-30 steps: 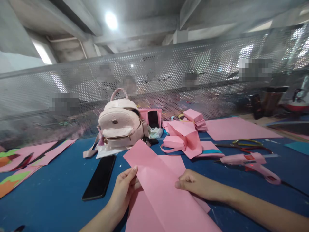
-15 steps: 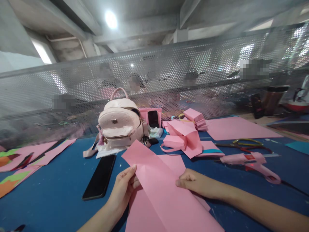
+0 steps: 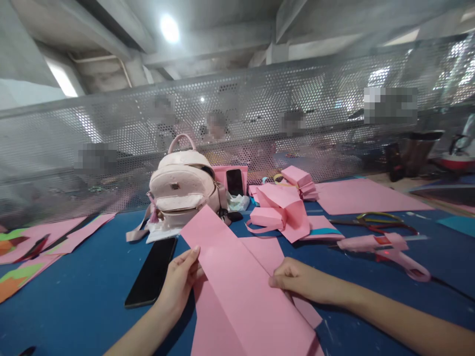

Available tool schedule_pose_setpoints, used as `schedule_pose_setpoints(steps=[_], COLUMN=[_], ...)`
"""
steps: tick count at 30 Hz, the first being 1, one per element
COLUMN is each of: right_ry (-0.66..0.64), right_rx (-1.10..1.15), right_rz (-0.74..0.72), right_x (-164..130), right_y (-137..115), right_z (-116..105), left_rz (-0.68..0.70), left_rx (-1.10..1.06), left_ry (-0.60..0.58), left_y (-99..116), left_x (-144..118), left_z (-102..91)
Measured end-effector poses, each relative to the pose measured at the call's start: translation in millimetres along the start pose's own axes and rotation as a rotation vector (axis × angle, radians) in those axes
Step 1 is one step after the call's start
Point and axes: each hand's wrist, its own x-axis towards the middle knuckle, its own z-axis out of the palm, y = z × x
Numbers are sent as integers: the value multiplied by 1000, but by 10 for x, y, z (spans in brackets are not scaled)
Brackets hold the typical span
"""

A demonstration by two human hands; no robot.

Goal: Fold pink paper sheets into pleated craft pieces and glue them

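Note:
A long strip of pink paper (image 3: 237,282) slants across the middle, raised between my two hands. My left hand (image 3: 183,277) pinches its left edge, thumb on top and fingers behind. On the right edge my right hand (image 3: 293,279) grips the same sheet between thumb and curled fingers. Beneath the strip lies more pink paper (image 3: 213,316), part of it covered. Just left of my left hand rests a black phone (image 3: 152,272). A pink glue gun (image 3: 388,249) with a small red light lies to the right of my right hand.
Behind the paper stand a pale pink backpack (image 3: 185,185) and folded pink paper pieces (image 3: 285,210). Scissors (image 3: 374,222) lie right, near a large pink sheet (image 3: 371,197). Coloured paper (image 3: 33,242) is at left on the blue table (image 3: 92,282). A perforated metal screen (image 3: 252,118) runs behind.
My left hand has moved slightly left and up, carrying the strip's upper end with it. The strip looks flatter and wider now. My right hand has hardly moved.

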Motion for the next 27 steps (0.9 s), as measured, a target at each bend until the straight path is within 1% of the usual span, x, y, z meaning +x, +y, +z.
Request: schedule_pose_setpoints(steps=[4, 9, 15, 21, 24, 27], right_ry=[13, 23, 129, 169, 226, 271], right_rx=[-10, -15, -49, -28, -15, 15], right_rz=[-1, -4, 24, 11, 12, 65], right_x=[36, 65, 82, 110, 108, 100], right_y=[50, 21, -20, -36, -63, -52], right_z=[0, 11, 61, 76, 85, 110], left_rz=[51, 80, 97, 115, 127, 142], left_rx=[6, 29, 22, -2, -13, -20], left_ry=[-40, -26, -22, 3, 3, 10], left_y=[87, 170, 198, 217, 238, 254], left_x=[41, 67, 79, 104, 107, 99], left_z=[-33, -51, -68, -88, -91, -93])
